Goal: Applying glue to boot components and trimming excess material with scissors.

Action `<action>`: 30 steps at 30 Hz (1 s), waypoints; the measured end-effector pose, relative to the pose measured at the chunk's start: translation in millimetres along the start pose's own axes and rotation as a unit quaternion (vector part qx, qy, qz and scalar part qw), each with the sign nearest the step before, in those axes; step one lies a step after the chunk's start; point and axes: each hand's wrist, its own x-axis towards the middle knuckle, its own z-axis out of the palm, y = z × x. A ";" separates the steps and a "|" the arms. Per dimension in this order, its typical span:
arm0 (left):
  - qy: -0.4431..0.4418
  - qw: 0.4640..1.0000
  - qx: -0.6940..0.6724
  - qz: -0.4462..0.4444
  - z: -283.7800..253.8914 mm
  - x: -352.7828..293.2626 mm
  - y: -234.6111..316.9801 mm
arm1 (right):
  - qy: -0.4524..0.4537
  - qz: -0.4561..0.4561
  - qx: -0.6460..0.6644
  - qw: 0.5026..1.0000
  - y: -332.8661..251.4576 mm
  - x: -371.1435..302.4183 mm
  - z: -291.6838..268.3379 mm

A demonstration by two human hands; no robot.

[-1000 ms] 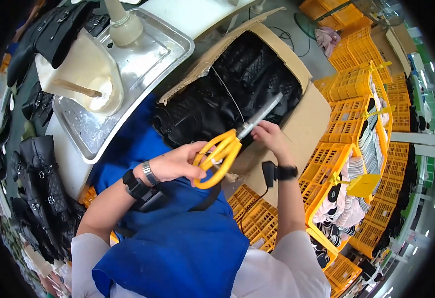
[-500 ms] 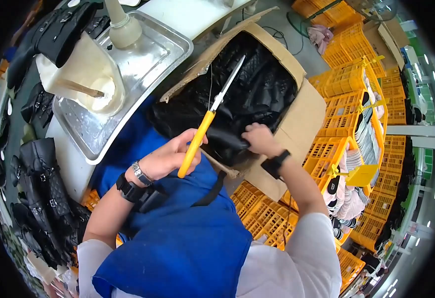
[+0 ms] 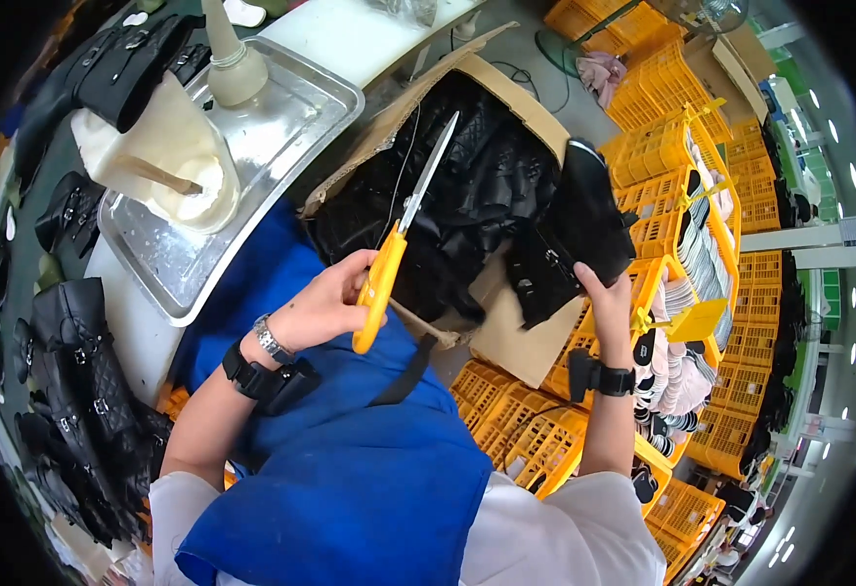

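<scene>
A pair of scissors point(image 3: 381, 288) with yellow handles is gripped in my left hand point(image 3: 322, 308). Their long metal blades look closed and point up and away, over the near left part of an open cardboard box point(image 3: 526, 105). Black quilted boot uppers point(image 3: 482, 176) fill that box. On the right, my right hand point(image 3: 609, 308) holds a black boot upper point(image 3: 584, 210) with a small buckle, its thumb on the near side. The upper is raised over the box's right side; the other fingers are mostly hidden behind it.
Left of the box, a metal tray point(image 3: 296, 107) carries a pale squeeze bottle point(image 3: 237, 76) and a white glue tub point(image 3: 115, 142) with a brush. More black boot uppers point(image 3: 71, 322) lie at far left. Yellow crates point(image 3: 663, 156) stack along the right, some holding insoles.
My right hand has come out of the box with a boot upper, moving right. My left hand keeps hold of the scissors and has shifted slightly left.
</scene>
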 end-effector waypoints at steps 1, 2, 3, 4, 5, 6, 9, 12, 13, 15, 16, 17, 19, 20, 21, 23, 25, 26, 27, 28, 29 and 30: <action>-0.003 1.000 0.007 0.014 0.2 -5.1 -0.4 | 0.015 0.052 0.061 0.997 -4.1 -5.5 12.1; -0.008 0.999 -0.005 0.036 -1.6 -7.6 -2.5 | 0.016 0.062 0.125 0.990 -0.3 -11.8 25.0; -0.005 0.999 -0.004 0.038 -1.8 -10.6 2.6 | 0.016 0.071 0.189 0.979 3.1 -19.1 40.6; 0.018 0.997 0.052 0.061 -2.7 -14.2 9.3 | -0.022 0.054 0.305 0.951 -5.1 -29.7 61.3; 0.039 0.990 0.109 0.084 -3.6 -17.2 13.9 | -0.007 0.075 0.412 0.908 -14.6 -38.6 85.4; 0.043 0.985 0.132 0.103 -7.8 -19.5 12.4 | -0.071 0.110 0.426 0.895 -10.2 -48.6 93.7; 0.000 0.965 0.236 0.115 -10.6 -21.8 30.5 | -0.146 0.185 0.484 0.843 -5.3 -78.9 146.2; -0.004 0.969 0.228 0.093 -14.6 -21.9 28.4 | -0.277 0.180 0.439 0.836 -18.8 -94.7 161.8; -0.011 0.972 0.224 0.075 -17.1 -21.4 26.2 | -0.307 0.178 0.431 0.830 -18.6 -95.9 164.3; 0.027 0.972 0.229 0.049 -18.0 -20.9 18.1 | -0.369 0.162 0.332 0.853 -21.7 -93.0 153.2; 0.047 0.961 0.259 0.089 -19.3 -20.0 11.9 | -0.424 0.146 0.224 0.866 -22.8 -89.4 142.9; 0.070 0.947 0.287 0.127 -18.7 -20.4 9.5 | -0.424 0.145 0.223 0.866 -22.0 -81.8 131.5; 0.106 0.943 0.300 0.102 -11.0 -20.0 12.7 | -0.568 -0.077 -0.093 0.814 -20.3 -58.7 106.2; 0.129 0.938 0.306 0.098 -9.2 -18.8 10.2 | -0.504 -0.026 -0.071 0.861 -30.0 -49.2 96.0; 0.152 0.933 0.312 0.095 -8.1 -16.8 7.0 | -0.434 0.024 -0.048 0.899 -44.2 -40.5 87.1; 0.158 0.909 0.366 0.121 -3.7 -11.9 4.8 | -0.343 -0.015 0.121 0.931 -70.4 -31.2 83.3; 0.166 0.906 0.359 0.150 0.2 -5.7 -8.0 | -0.400 -0.011 0.147 0.904 -87.6 -33.8 97.6; 0.180 0.920 0.321 0.131 -1.7 -4.3 -11.7 | -0.412 0.005 0.181 0.893 -85.2 -28.8 104.4; 0.199 0.924 0.303 0.122 -3.7 -2.0 -16.6 | -0.399 0.004 0.188 0.897 -79.3 -26.6 105.3; 0.204 0.932 0.280 0.108 -7.3 -2.7 -16.2 | -0.376 0.036 0.283 0.882 -68.8 -25.8 107.6; 0.211 0.938 0.257 0.096 -10.5 -2.3 -15.8 | -0.352 0.072 0.375 0.855 -57.1 -27.5 109.6; 0.218 0.934 0.252 0.126 -13.9 -0.2 -22.3 | -0.339 0.051 0.291 0.893 -49.7 -33.2 112.5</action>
